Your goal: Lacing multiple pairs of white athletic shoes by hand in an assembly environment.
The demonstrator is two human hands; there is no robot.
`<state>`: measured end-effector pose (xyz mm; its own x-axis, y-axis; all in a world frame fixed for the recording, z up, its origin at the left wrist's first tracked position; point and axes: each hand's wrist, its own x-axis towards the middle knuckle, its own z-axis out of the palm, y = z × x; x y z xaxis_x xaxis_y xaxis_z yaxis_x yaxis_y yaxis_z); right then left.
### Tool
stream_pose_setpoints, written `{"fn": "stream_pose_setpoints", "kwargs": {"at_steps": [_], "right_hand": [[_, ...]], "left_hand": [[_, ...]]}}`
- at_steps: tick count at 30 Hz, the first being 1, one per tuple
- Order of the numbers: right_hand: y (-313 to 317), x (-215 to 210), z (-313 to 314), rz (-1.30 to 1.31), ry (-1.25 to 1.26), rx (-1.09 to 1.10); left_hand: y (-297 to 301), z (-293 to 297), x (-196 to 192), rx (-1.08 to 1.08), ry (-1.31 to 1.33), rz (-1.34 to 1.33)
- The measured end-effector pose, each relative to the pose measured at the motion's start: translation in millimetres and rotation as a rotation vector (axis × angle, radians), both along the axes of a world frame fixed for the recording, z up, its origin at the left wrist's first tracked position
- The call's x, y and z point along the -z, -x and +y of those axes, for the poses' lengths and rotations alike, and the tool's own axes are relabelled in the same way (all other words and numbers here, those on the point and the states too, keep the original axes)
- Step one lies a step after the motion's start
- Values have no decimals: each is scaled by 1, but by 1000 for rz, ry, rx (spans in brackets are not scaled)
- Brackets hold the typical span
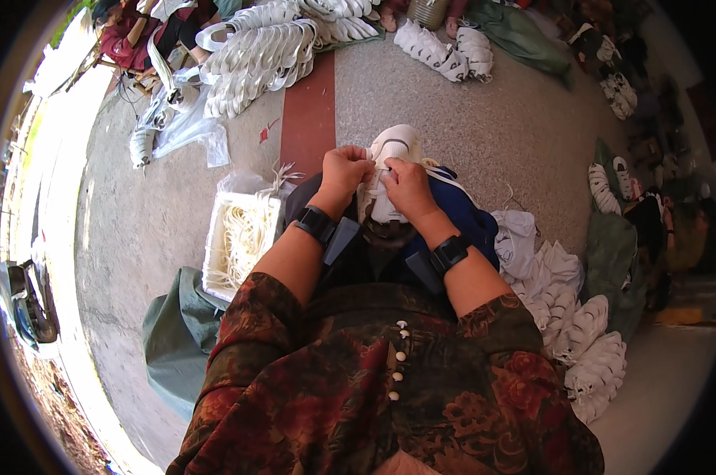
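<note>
A white shoe (395, 142) rests between my knees with its toe pointing away from me. My left hand (346, 176) is closed in a pinch at the left side of the shoe's lacing area, on a thin white shoelace. On the opposite side my right hand (409, 190) also pinches at the lacing, thumb and fingers together near the tongue. A loose white lace (450, 177) trails to the right behind that hand. The fingers partly hide the eyelets.
Left of my legs stands a white box (211, 265) of loose laces, beside green cloth (172, 332). White shoes (575, 324) are heaped at my right. More shoes (263, 59) lie in rows far left, near a seated person (132, 39). Another shoe pile (445, 51) sits ahead.
</note>
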<state>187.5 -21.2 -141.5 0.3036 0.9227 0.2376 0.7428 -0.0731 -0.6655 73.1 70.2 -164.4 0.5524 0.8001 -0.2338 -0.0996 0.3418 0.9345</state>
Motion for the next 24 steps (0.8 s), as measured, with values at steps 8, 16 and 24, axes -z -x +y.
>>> {"fn": "stream_pose_setpoints", "kwargs": {"at_steps": [8, 16, 24], "right_hand": [[0, 3, -1, -9, -52, 10], [4, 13, 0, -165, -190, 3], [-2, 23, 1, -102, -197, 65]], "left_hand": [[-14, 1, 10, -52, -475, 334], [-9, 2, 4, 7, -481, 526], [-6, -19, -22, 191, -843, 766]]}}
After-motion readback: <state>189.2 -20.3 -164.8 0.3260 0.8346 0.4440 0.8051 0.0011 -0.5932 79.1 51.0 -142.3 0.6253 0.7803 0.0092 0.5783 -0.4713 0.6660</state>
